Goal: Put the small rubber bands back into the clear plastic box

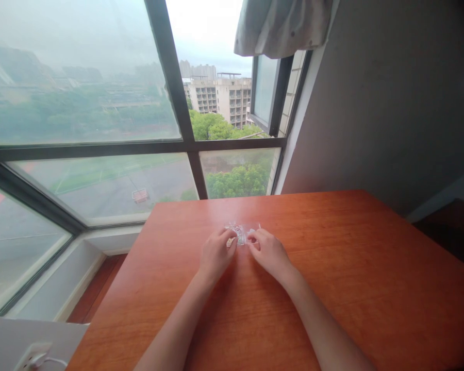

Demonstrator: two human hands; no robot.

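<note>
A small clear plastic case (pixel 240 236) is between my two hands on the wooden table (pixel 351 268). Small bits show inside it, some of them gold-coloured, too tiny to name. My left hand (pixel 217 252) has its fingers curled round the case's left side, thumb toward me. On the right, my right hand (pixel 269 251) pinches the clear part there, which looks like the case's lid; its fingertips partly cover it. Whether the lid is joined to the rest I cannot tell.
Beyond the table's far edge stand large windows in a dark frame (pixel 139 149), with one pane (pixel 265 90) swung outward. A curtain (pixel 284 26) hangs at the top. A grey wall (pixel 371 103) rises on the right. A socket with a plug (pixel 36 360) is at lower left.
</note>
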